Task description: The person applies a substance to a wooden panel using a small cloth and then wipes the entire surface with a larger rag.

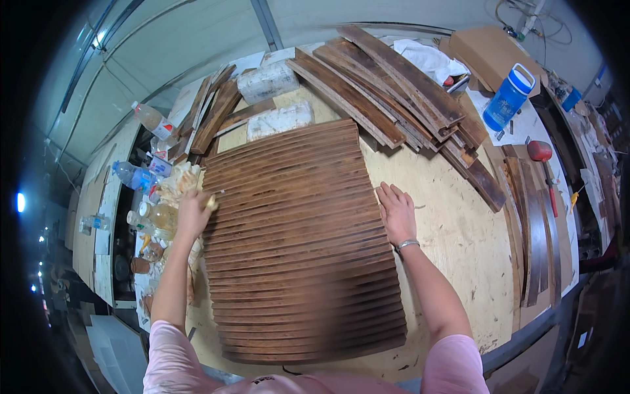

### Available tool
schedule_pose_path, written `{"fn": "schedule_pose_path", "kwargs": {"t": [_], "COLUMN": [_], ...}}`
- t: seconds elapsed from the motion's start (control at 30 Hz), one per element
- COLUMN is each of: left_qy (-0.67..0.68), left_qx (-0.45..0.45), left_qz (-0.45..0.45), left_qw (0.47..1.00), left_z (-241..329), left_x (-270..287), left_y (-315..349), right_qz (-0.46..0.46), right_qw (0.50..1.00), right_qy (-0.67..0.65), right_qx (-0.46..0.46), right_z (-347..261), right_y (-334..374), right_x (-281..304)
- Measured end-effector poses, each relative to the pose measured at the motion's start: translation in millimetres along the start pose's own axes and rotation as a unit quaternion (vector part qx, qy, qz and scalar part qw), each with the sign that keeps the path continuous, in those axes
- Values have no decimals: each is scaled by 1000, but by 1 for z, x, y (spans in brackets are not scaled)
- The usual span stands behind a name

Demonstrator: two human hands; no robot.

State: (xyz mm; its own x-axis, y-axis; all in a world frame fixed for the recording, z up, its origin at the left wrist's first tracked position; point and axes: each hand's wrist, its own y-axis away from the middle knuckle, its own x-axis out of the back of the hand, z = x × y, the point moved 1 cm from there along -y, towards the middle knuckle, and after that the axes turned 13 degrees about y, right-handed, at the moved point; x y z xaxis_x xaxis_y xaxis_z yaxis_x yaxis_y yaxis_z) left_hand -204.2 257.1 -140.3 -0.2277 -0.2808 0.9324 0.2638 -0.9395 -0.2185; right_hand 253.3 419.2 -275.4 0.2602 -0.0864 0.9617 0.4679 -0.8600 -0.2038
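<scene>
A large brown slatted wooden panel (282, 236), with many parallel ridges running across it, lies flat in front of me on the pale plywood tabletop (453, 262). At its left edge, my left hand (193, 213) is closed on a small yellowish piece (212, 202), too small to name exactly. My right hand (398, 211), with a metal band at the wrist, rests with fingers stretched out at the panel's right edge. A crumpled, stained cloth (180, 182) lies just beyond my left hand. Part of the panel's lower middle looks blurred.
Loose dark boards (394, 85) are heaped at the back, near white wrapped blocks (282, 120). Bottles line the left side, including one of yellowish liquid (163, 217). On the right are a blue bottle (508, 98), a red-headed mallet (539, 151) and long strips (533, 230).
</scene>
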Motion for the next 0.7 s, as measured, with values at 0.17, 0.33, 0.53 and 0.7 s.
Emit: {"fn": "schedule_pose_path", "kwargs": {"t": [0.17,0.33,0.53,0.7], "left_qy": [164,226,156,-7], "left_qx": [-231,-315,-273,-129], "left_qz": [39,-58,-89,-22], "left_qw": [958,920,945,991], "left_z": [147,249,143,64], "left_x": [-78,-146,-99,-45], "left_y": [-85,-122,-99,-80], "right_qz": [2,0,12,20], "right_qw": [1000,1000,1000,1000], "right_qy": [-10,-19,-17,-10], "right_qx": [-4,-1,-13,-14], "right_z": [3,-1,3,0], "right_y": [0,-4,-1,-2], "right_x": [1,3,1,-2]}}
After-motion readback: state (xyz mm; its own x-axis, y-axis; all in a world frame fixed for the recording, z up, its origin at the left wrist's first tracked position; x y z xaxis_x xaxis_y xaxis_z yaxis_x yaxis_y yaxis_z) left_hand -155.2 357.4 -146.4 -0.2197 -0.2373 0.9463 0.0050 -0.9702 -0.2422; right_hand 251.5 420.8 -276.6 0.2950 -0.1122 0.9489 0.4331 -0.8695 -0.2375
